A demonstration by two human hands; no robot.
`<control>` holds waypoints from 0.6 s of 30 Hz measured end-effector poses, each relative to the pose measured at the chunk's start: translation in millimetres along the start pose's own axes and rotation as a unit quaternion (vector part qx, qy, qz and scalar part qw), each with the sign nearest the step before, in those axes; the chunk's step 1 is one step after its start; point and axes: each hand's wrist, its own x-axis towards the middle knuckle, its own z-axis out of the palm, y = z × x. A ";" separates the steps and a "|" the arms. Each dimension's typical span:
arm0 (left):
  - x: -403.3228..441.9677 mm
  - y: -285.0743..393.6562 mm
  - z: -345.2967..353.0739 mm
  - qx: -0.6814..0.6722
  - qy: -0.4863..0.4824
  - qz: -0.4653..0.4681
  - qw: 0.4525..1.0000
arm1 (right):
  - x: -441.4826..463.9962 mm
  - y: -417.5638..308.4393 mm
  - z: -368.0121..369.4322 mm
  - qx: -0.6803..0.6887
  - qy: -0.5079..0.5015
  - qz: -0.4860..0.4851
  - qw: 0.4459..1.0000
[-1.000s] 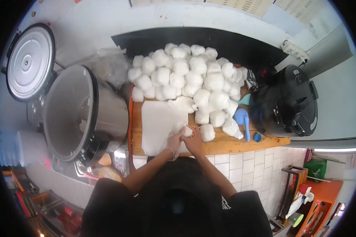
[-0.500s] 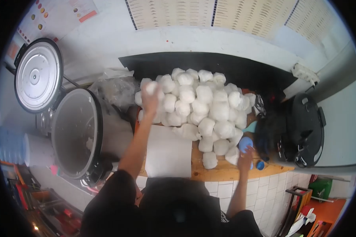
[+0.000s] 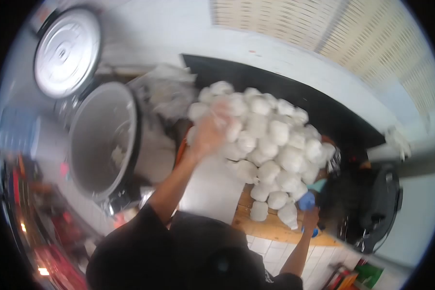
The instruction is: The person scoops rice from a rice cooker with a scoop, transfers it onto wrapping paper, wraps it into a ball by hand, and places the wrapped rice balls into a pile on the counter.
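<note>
Gripping a blue scoop (image 3: pixel 306 201), the right hand (image 3: pixel 310 217) is beside white wrapped bundles (image 3: pixel 268 146) heaped on a wooden table (image 3: pixel 268 229); the left hand (image 3: pixel 213 129), too blurred to tell its grip, overlaps their left side, near an open rice cooker (image 3: pixel 154 151).

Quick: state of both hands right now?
Left hand: over the white bundles; too blurred to tell open or closed.
Right hand: closed, apparently holding the blue scoop by its handle.
</note>
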 end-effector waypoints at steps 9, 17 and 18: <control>-120.5 76.7 -315.6 -0.226 0.256 -0.250 0.906 | 49.2 -193.7 -285.1 0.552 -0.103 0.097 0.822; -147.5 -125.3 -414.1 0.473 0.094 -0.271 0.833 | 45.0 -630.9 -403.6 0.165 -0.267 -0.552 0.773; -151.6 -129.7 -417.6 0.395 0.109 -0.265 0.873 | 45.1 -679.5 -371.5 0.099 -0.238 -0.596 0.761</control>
